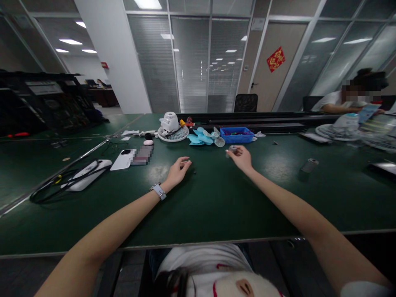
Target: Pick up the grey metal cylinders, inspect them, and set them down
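My right hand (243,159) is closed around a small grey, rounded part (232,148), lifted slightly over the table near the blue tray; its exact kind is unclear. To the left, my left hand (177,170) hovers over the green tabletop with thumb and fingers apart, and nothing shows between them. Close to its fingertips lies a tiny dark piece (194,172), too small to name. Farther right on the table rests a grey metallic cylinder (309,165), apart from both hands. Light blue fan blades (201,137) lie in a pile beyond my hands.
A white fan housing (173,133) and a blue tray (236,139) stand at the back. Left are a white phone (123,160), a white power bank (89,175) and black cables (46,194). A co-worker (335,101) sits at the far right behind more fan parts.
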`<state>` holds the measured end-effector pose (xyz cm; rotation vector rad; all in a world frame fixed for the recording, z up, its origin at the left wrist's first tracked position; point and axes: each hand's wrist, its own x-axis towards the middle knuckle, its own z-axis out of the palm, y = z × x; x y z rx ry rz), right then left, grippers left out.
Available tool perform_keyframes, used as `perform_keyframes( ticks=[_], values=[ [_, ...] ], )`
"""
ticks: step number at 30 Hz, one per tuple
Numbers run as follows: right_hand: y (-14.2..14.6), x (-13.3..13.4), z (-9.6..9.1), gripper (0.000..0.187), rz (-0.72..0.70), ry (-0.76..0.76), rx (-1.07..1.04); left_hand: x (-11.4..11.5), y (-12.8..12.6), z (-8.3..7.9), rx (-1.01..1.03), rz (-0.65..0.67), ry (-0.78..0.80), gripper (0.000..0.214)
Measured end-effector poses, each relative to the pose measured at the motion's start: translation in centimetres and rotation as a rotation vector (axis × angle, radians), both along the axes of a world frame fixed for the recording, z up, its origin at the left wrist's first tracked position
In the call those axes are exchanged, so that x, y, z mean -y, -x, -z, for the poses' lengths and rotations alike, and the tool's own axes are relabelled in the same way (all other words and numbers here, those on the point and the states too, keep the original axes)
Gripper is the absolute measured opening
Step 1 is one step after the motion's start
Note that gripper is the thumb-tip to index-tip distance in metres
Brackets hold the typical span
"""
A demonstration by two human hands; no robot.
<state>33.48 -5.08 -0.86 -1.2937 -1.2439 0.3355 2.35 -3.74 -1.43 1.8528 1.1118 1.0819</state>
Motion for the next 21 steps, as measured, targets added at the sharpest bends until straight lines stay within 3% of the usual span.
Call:
perform_keyframes(
  ticks=[4,7,12,14,16,18,21],
  values=[
    [-9.6,-1.2,0.2,0.042,0.563,0.099,0.154,-0.3,0.0,0.1,0.047,-0.244,0.03,0.029],
    [-13.6,-1.2,1.2,0.04,0.716,0.207,0.185,-0.6,0.0,0.5,0.058,-0.302,0.002,0.022],
    [-13.6,-1.0,1.9,0.045,0.705,0.367,0.144,-1.0,0.2,0.9,0.056,-0.351,-0.042,0.019],
    [-12.1,-0.7,1.3,0.058,0.783,0.322,0.184,-1.0,0.3,0.8,0.05,-0.392,-0.055,0.018],
    [-9.6,0.0,0.2,0.069,0.838,0.173,0.327,-1.0,0.2,0.7,0.053,-0.436,-0.065,0.017],
    [-5.8,0.9,-1.1,0.062,0.687,0.007,0.522,-0.9,0.2,0.6,0.06,-0.464,-0.065,0.016],
    [1.1,2.4,-2.3,0.045,0.074,-0.074,0.734,-0.8,0.2,0.5,0.058,-0.47,-0.059,0.016]
  ],
)
